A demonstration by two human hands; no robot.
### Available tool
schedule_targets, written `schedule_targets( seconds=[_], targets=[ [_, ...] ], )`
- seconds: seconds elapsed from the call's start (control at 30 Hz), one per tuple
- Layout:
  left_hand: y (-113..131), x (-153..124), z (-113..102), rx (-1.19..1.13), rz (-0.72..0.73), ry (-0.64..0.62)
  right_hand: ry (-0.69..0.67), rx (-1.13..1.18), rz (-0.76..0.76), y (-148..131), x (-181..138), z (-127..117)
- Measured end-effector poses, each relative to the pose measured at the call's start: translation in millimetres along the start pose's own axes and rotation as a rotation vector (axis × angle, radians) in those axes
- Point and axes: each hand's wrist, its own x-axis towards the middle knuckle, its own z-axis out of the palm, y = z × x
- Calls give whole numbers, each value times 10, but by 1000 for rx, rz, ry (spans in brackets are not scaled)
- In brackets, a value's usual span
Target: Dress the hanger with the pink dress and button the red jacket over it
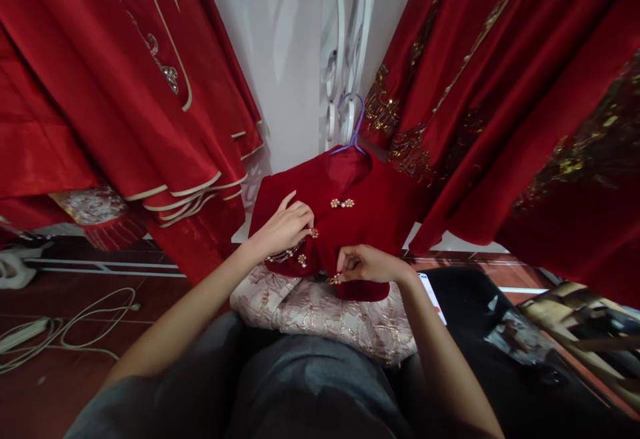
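At six o'clock, across the lap, lies a pale brocade bundle (320, 312), under the hem of a red jacket (375, 222) at the dial's centre. The right hand (369, 262), toward five, has its fingers pinched together on a jewelled clasp (335, 280); the left hand (287, 222), toward eight, bends its fingers against a beaded ornament (314, 233), and I cannot tell whether they grip it. Light, limp and velvety, the jacket will probably sag wherever unsupported; its trimmings look fragile, so the cloth edge behind each seems the safest hold. At one, a purple hanger (355, 140) rises from the collar. Farther from the hands, at four, a clear plastic packet (520, 340) rests on a black surface (465, 302), contents too blurred to tell.
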Motion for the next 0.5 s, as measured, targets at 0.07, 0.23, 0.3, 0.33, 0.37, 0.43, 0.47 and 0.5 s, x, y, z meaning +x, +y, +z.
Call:
schedule_targets(
  seconds=[0.07, 0.23, 0.3, 0.33, 0.37, 0.43, 0.47, 0.5],
  targets=[
    [-22, 14, -9, 12, 34, -31, 9, -10, -1, -3, 4, 8],
    [-34, 29, 49, 213, 121, -9, 38, -8, -11, -23, -12, -3],
    [-29, 35, 66, 233, 135, -7, 43, -5, -7, -30, -31, -18],
    [-25, 46, 66, 207, 128, -3, 42, -6, -4, -33, -42, -26],
    [-18, 65, 62, 166, 111, 8, 39, -7, -1, -37, -55, -33],
    [4, 137, 45, 82, 59, 62, 8, -6, 11, -49, -81, -46],
    [22, 191, 37, 57, 34, 99, -22, -6, 22, -57, -93, -52],
    [43, 257, 33, 50, 13, 139, -61, -10, 35, -67, -105, -56]
  ],
)
